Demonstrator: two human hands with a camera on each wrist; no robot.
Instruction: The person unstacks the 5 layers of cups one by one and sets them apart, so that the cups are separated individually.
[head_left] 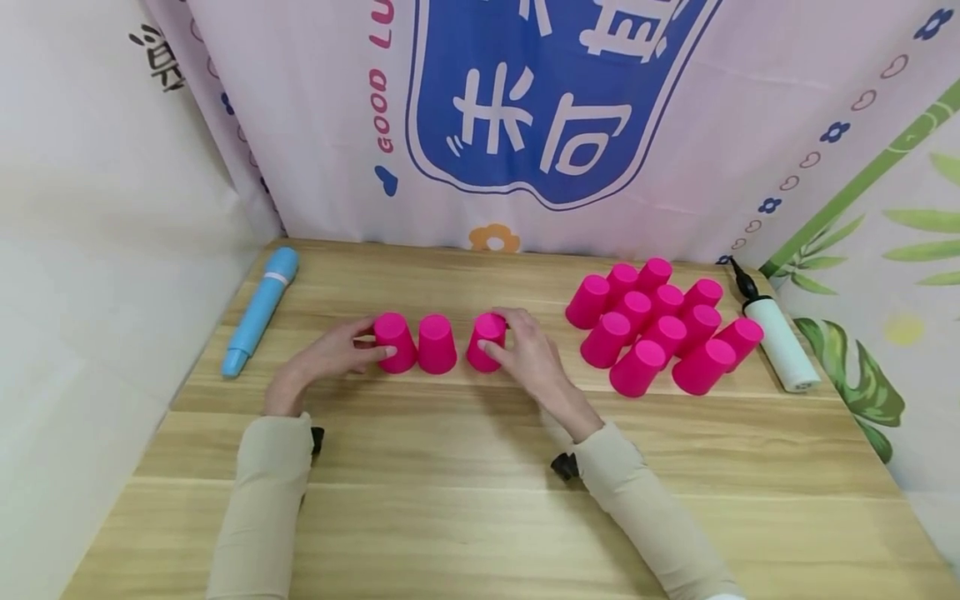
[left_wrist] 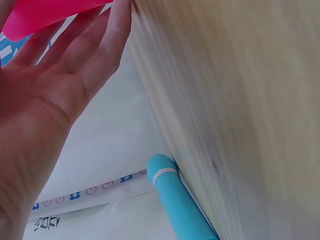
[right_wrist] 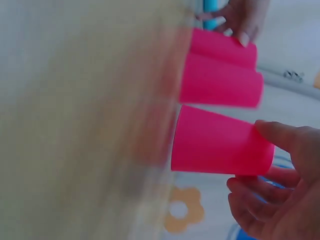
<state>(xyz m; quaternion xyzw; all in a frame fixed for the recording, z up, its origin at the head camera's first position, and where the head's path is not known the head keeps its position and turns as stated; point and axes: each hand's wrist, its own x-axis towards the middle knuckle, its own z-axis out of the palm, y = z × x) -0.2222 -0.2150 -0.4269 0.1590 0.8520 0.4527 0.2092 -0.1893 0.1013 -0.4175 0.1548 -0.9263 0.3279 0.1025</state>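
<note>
Three pink cups stand upside down in a row at the middle of the table. My left hand (head_left: 337, 350) holds the left cup (head_left: 396, 343), its thumb on the near side and the other fingers around the far side. Close beside that one is the middle cup (head_left: 437, 344), which neither hand touches. The right cup (head_left: 484, 350) stands apart by a small gap, and my right hand (head_left: 530, 350) grips it near its narrow top. In the right wrist view the thumb and fingers (right_wrist: 265, 197) lie on opposite sides of this cup (right_wrist: 220, 142).
Several more upside-down pink cups (head_left: 636, 368) are grouped to the right. Beyond them lies a white hand pump (head_left: 780, 342) with a black nozzle. A blue capped tube-like object (head_left: 258, 312) rests along the left edge of the wooden table (head_left: 420, 517). Printed cloth (head_left: 330, 167) hangs behind.
</note>
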